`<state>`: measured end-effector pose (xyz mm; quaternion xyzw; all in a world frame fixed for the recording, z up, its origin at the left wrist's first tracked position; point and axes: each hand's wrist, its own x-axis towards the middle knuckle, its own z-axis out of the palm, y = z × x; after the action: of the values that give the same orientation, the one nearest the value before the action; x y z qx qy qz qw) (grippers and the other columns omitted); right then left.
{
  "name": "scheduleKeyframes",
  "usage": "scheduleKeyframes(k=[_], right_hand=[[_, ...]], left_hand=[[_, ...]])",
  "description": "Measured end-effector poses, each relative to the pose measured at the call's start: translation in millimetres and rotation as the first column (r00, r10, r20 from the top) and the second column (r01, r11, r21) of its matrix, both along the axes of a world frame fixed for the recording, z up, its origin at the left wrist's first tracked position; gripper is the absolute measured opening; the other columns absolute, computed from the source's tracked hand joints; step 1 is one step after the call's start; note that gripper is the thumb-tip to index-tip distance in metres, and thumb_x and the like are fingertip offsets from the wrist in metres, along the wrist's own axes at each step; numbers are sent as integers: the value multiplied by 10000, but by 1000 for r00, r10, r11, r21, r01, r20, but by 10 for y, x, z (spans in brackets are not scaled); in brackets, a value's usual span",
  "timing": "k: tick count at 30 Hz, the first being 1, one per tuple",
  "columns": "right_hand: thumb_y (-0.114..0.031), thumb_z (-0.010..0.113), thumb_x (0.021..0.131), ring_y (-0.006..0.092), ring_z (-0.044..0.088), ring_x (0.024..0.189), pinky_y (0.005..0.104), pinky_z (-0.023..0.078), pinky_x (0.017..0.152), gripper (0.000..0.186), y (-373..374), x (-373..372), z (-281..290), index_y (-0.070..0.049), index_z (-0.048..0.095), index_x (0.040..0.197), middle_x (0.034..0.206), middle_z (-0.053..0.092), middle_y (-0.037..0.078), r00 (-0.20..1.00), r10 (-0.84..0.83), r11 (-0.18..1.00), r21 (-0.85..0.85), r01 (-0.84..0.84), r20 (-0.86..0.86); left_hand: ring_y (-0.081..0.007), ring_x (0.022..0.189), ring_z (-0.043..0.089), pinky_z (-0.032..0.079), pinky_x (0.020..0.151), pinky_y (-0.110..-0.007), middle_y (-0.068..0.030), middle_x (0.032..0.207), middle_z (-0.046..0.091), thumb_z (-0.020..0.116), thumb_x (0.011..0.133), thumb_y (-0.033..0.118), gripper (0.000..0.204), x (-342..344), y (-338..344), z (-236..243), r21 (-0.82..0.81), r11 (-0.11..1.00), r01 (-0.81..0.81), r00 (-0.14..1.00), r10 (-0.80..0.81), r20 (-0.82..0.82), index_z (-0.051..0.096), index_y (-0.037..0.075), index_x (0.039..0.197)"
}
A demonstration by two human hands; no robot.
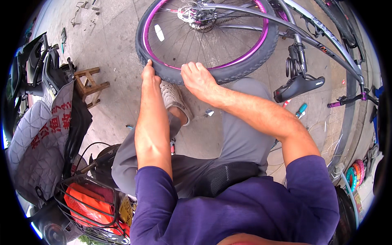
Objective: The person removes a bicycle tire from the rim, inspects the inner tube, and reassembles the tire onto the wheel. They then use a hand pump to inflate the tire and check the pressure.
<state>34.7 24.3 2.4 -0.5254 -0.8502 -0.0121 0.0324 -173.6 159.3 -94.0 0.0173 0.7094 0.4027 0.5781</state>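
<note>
A bicycle wheel with a black knobby tire (241, 70) and a purple rim (151, 47) lies in front of me, joined to a grey bicycle frame (310, 38). My left hand (150, 74) grips the tire's near left edge, thumb up along its side and the other fingers mostly hidden. Farther right, my right hand (198, 79) is closed over the near part of the same tire, knuckles by the rim and fingers curled. A brake disc (186, 13) shows near the hub.
The black saddle (300, 87) juts out to the right, near a teal-handled tool (301, 109) on the pavement. At left stand a low wooden stool (92, 86) and a scooter with a quilted cover (34, 134). A wire basket (87, 208) holds an orange bag. My shoe (175, 100) is below the tire.
</note>
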Motion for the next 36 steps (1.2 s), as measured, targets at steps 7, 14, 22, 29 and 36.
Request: scheduleKeyframes(k=[7,14,22,29,36], right_hand=[[-196,681,783,224,517,1024,378,424,859,464,-14,-20,-33,5,630,1199,1078,560,80,990,-99,994,28,102,-96],[-214,669,774,210,528,957,341,437,814,318,-51,5,-139,-47,649,1043,996,558,61,991,33,993,114,-19,-129],[-250,649,831,210,524,967,346,427,808,256,-92,112,-78,-80,673,1021,1000,565,48,995,97,994,58,-95,-31],[-224,661,808,266,553,1094,363,455,945,559,-355,653,132,31,587,1300,1181,586,137,996,58,995,74,-63,68],[-216,657,752,212,550,928,335,458,790,234,-263,595,-10,-76,611,932,947,553,67,990,139,971,200,-129,-34]], left_hand=[[-344,1297,582,442,1116,-564,-167,1455,572,562,1051,371,504,-25,-225,-196,43,998,-46,984,37,176,553,-4,1388],[-347,1344,537,402,1142,-582,-142,1509,524,494,1055,512,619,-28,-393,-183,90,996,23,970,-44,238,504,35,1450],[-337,1401,460,347,1174,-557,-137,1574,441,532,980,661,803,314,-747,159,-33,999,1,945,10,327,445,66,1511],[-318,1335,555,384,1170,-542,-116,1501,545,488,1063,484,565,396,-804,-69,40,995,-92,965,80,249,549,50,1419],[-319,1367,516,380,1170,-547,-127,1525,513,511,1030,572,665,543,-843,-53,125,985,-122,954,82,289,523,50,1441]])
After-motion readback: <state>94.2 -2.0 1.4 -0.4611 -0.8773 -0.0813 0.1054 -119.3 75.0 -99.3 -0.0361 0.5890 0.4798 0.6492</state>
